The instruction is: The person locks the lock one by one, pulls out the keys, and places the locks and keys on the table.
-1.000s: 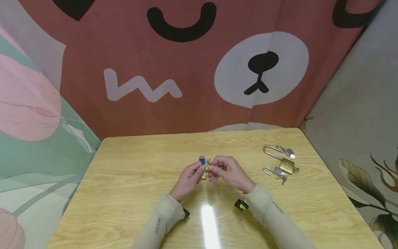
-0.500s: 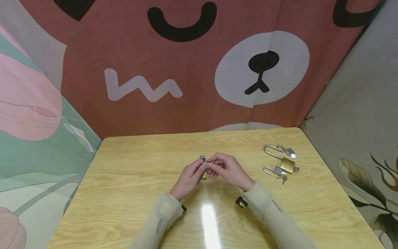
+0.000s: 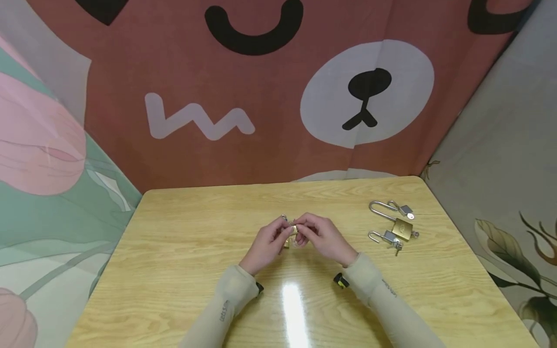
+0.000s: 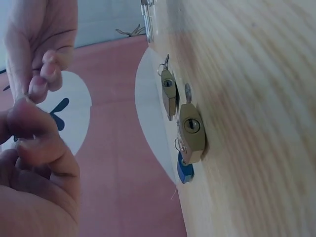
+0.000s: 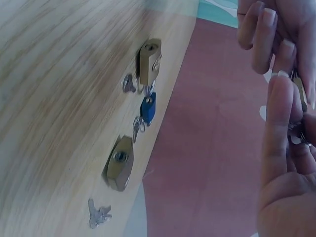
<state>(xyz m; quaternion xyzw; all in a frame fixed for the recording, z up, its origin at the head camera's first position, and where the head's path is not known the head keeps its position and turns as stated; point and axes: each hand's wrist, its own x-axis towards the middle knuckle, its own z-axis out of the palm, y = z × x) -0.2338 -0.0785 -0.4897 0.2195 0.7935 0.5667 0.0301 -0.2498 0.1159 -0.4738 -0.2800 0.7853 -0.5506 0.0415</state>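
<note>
Left hand point(image 3: 269, 245) and right hand point(image 3: 325, 238) meet fingertip to fingertip above the table. Between them is a small brass padlock point(image 5: 300, 93), pinched by the left thumb and fingers. The right thumb and fingers pinch small silvery keys point(image 5: 295, 134) at the padlock; whether a key sits in the keyhole is hidden by the fingers. Below the hands, in the right wrist view, lie a brass padlock point(image 5: 150, 64), a blue padlock point(image 5: 148, 109) and another brass padlock point(image 5: 120, 167), with keys point(image 5: 98, 214) beside them. The hands largely cover this group in the head view.
At the right of the wooden table point(image 3: 187, 241) lie a large brass padlock point(image 3: 402, 229) with a long raised shackle and two small grey padlocks, one point(image 3: 390, 237) nearer and one point(image 3: 406, 210) farther. Printed cloth point(image 3: 261, 159) hangs behind the table's back edge.
Both hands have shifted slightly to the right, staying together. More of the brass padlock shows between the fingertips, and the left hand now covers most of the blue padlock in the head view.
</note>
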